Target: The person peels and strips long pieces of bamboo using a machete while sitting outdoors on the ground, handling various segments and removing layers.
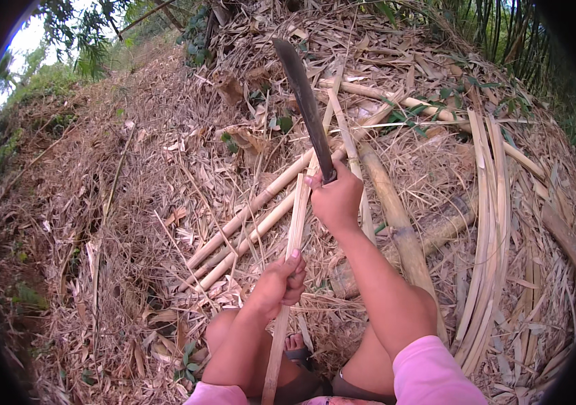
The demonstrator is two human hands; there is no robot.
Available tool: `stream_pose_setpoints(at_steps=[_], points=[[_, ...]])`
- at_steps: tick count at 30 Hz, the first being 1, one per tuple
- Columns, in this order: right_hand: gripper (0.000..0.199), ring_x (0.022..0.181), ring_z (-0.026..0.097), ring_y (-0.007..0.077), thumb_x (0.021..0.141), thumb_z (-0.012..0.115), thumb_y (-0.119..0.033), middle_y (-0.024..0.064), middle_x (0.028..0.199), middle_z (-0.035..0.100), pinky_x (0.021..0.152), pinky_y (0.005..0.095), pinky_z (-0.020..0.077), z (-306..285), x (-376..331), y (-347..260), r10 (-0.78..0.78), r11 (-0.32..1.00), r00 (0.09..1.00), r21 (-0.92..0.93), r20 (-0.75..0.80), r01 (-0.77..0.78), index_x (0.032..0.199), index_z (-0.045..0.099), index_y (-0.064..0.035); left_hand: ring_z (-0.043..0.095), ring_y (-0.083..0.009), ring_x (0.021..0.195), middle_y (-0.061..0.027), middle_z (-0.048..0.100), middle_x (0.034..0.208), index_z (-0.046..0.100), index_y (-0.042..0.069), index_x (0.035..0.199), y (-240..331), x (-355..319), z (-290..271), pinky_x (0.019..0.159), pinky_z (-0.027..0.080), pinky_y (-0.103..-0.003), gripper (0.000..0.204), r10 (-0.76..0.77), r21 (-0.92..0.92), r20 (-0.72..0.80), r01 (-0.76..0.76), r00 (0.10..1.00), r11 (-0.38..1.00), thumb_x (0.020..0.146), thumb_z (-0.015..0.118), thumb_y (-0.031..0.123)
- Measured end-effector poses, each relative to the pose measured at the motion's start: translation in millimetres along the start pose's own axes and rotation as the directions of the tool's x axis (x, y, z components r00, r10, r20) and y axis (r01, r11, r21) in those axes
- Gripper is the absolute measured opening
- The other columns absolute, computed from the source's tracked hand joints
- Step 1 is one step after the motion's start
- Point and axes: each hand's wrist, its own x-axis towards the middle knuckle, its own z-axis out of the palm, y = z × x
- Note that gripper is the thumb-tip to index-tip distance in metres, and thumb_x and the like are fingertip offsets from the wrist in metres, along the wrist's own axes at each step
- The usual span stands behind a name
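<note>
Machete (pixel 304 101) in right hand (pixel 337 201), strip (pixel 296 226) (pale bamboo) in left hand (pixel 280 283).

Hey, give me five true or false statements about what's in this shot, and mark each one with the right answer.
1. The right hand grips a long dark-bladed knife. True.
2. The left hand is empty. False: it is closed around a pale split strip.
3. The knife's blade points down toward the person's foot. False: it points away from the person, toward the top of the picture.
4. Several long pale strips lie to the right of the right forearm. True.
5. Both sleeves are dark green. False: they are pink.
</note>
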Motion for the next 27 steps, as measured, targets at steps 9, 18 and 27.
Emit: stream_pose_setpoints(at_steps=[9,18,27], points=[[0.022,0.069,0.065,0.0363,0.069,0.064,0.001,0.0107,0.07,0.065,0.061,0.0468,0.0446,-8.5,18.5,11.6,-0.239,0.893,0.959,-0.421,-0.153,0.156,0.088,0.066,-0.0105,0.021,-0.0064,0.042,0.0055,0.027,0.058,0.042,0.014,0.08,-18.3,-13.3,12.2,0.037,0.016,-0.025,0.038,-0.103,-0.026,0.01,0.103,0.995,0.994,0.105,0.041,0.043],[0.059,0.053,0.062,0.0277,0.081,0.072,-0.056,0.0112,0.055,0.059,0.056,0.0394,0.049,-40.7,43.7,24.3,0.077,0.961,0.99,-0.255,-0.12,-0.106,0.063,0.06,-0.001,0.022,-0.006,0.043,0.0049,0.03,0.059,0.047,0.014,0.09,-9.2,-10.2,-12.6,0.038,0.016,-0.023,0.033,-0.058,-0.048,-0.016,0.058,0.998,0.997,0.105,0.039,0.042],[0.068,0.047,0.053,0.0172,0.085,0.06,-0.068,0.0046,0.049,0.053,0.046,0.0369,0.0383,-37.7,-12.7,-15.6,0.024,0.965,0.867,-0.237,0.498,0.11,0.066,0.069,-0.0032,0.025,-0.0055,0.042,0.0005,0.037,0.062,0.049,0.012,0.1,-4.7,-17.6,2.1,0.038,0.02,-0.022,0.032,0.133,-0.071,-0.088,-0.14,0.987,0.988,0.106,0.036,0.04]])
